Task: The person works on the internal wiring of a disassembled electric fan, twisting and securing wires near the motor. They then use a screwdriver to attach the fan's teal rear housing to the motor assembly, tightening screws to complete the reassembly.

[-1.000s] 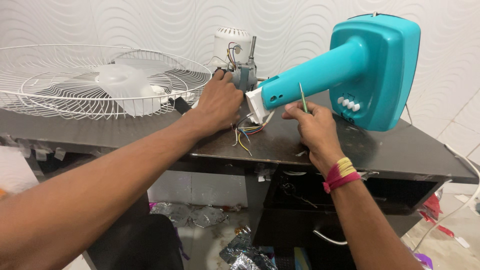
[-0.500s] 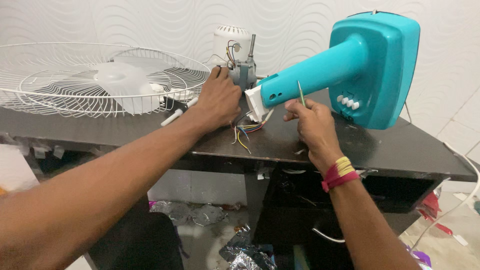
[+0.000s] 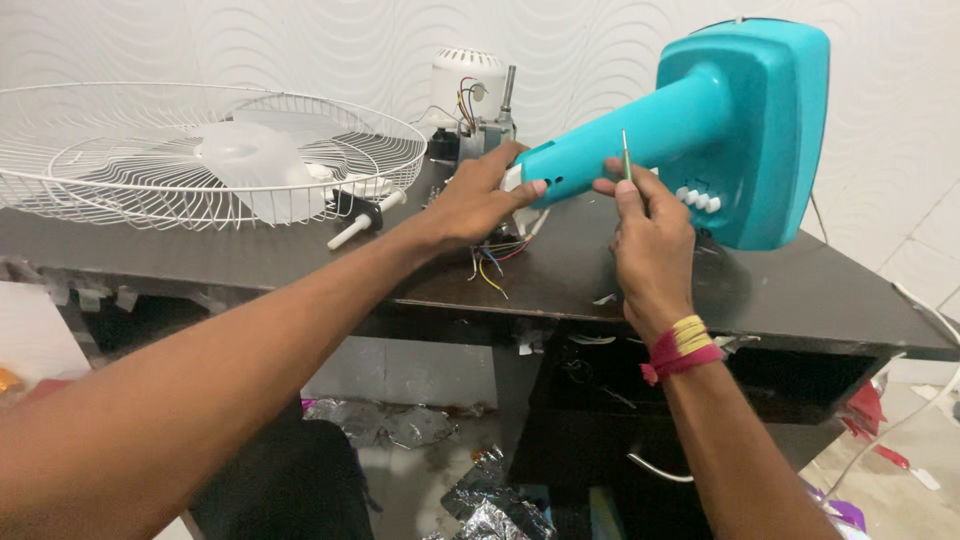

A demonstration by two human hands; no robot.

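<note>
At the upper left of the frame a white wire fan guard point(image 3: 210, 150) lies flat on the dark tabletop point(image 3: 800, 295), its thin ribs fanning out from the middle, with translucent plastic blades point(image 3: 245, 150) resting inside it. Just right of the guard, a small white-and-black handled tool point(image 3: 362, 220) lies on the tabletop.

Toward the centre, the left hand point(image 3: 478, 200) reaches across and wraps its grip around the narrow end of the turquoise fan stand point(image 3: 700, 130), fingers curled over the top and thumb pressing the side. It seems to steady the neck so the open end stays put. Below that end, loose wires point(image 3: 495, 262) in yellow, red and dark colours spill onto the tabletop. Behind the hand stands the bare motor point(image 3: 472, 100), with a ribbed white cap, a metal shaft poking upward and thin wires at its side.

The stand is smooth, glossy moulded plastic: a tapering neck that widens to a boxy, rounded base at the upper right of the frame, tipped on its side so the neck slopes down to the left. White push buttons point(image 3: 700, 198) sit in a row on its face.

The right hand point(image 3: 650, 235), with red and yellow thread bands at the wrist, pinches a slim green-tipped screwdriver point(image 3: 626, 155) upright against the neck.
</note>
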